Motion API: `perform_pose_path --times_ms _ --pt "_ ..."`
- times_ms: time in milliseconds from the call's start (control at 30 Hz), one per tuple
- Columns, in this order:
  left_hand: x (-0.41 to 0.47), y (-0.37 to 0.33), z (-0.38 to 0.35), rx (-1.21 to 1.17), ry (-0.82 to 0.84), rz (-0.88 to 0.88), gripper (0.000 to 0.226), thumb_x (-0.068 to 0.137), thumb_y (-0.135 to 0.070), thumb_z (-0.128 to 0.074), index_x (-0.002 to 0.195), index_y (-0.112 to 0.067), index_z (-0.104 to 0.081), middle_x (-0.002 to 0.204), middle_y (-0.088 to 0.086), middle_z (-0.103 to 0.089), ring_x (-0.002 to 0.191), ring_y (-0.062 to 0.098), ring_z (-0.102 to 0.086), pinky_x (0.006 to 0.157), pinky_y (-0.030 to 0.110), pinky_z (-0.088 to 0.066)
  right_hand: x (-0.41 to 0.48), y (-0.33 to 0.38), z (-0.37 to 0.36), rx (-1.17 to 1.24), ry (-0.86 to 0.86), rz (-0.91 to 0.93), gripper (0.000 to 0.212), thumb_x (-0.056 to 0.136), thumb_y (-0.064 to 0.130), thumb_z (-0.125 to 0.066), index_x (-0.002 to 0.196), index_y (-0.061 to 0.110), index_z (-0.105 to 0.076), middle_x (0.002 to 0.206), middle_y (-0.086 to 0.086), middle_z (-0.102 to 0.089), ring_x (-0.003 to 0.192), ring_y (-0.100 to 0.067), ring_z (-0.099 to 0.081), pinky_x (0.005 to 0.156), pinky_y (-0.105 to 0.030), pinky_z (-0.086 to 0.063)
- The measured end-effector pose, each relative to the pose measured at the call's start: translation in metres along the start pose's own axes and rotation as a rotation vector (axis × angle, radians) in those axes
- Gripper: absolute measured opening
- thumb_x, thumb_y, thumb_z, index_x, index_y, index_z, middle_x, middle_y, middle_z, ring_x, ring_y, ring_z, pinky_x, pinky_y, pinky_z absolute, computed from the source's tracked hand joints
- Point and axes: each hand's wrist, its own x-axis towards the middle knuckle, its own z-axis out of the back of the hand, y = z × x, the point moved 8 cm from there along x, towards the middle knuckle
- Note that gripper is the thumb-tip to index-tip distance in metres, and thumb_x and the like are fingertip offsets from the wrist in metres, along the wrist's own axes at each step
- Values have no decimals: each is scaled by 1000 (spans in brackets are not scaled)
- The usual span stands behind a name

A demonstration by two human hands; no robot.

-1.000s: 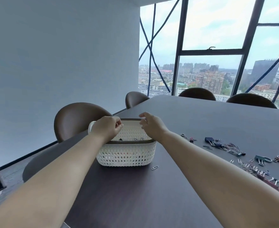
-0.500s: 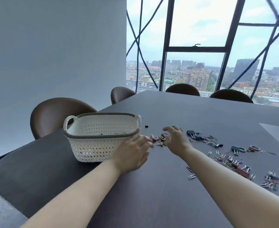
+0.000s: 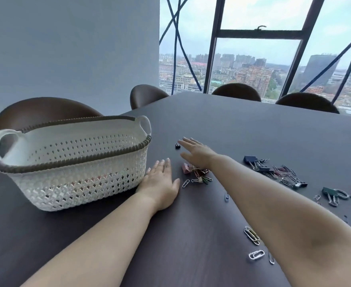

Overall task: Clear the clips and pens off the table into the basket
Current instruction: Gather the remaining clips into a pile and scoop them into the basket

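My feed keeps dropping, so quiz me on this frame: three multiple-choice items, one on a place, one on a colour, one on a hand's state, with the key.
1. Where does the small black binder clip lie relative to the white basket?
A. inside it
B. on the table to its right, by the right hand's fingertips
C. under it

2. What colour is the basket's rim trim?
A. red
B. grey-brown
C. blue

3. How is the left hand?
A. gripping a handle
B. pinching a paper clip
C. palm down, fingers straight

Key: 1 B, it sits on bare tabletop off the fingertips; 2 B, the braided band is grey-brown; 3 C, it lies flat beside the basket, empty.
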Motion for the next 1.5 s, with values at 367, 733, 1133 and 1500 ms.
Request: perform_pose_path --times_ms 367,733,1133,1500 --pt "-3 -3 2 28 25 -7 65 96 -42 -28 148 -9 -5 158 5 -4 146 17 0 118 36 -2 -24 5 -8 162 165 112 43 100 17 -30 143 17 -33 156 1 -18 145 -14 -11 118 -26 -3" --pt "-20 -82 -11 -119 204 -223 58 96 -24 -26 148 -21 1 158 1 0 145 12 4 117 37 4 -203 -21 6 445 185 26 33 94 7 -45 123 14 -59 133 -1 -56 121 -2 -46 104 -13 -30" --pt "63 -97 -14 -41 94 -196 59 97 -38 -33 147 -16 -14 158 3 -3 146 19 5 119 46 -3 -153 -169 47 50 -129 -319 54 93 41 -43 143 31 -26 155 4 -23 144 -20 -16 117 -43 -17" --pt "97 -126 -36 54 194 -346 54 96 -44 -33 146 -31 -18 157 -8 -7 145 8 -1 117 37 1 -108 -160 21 48 52 -207 63 91 50 -41 146 37 -12 158 6 -12 147 -18 -3 120 -36 -6"
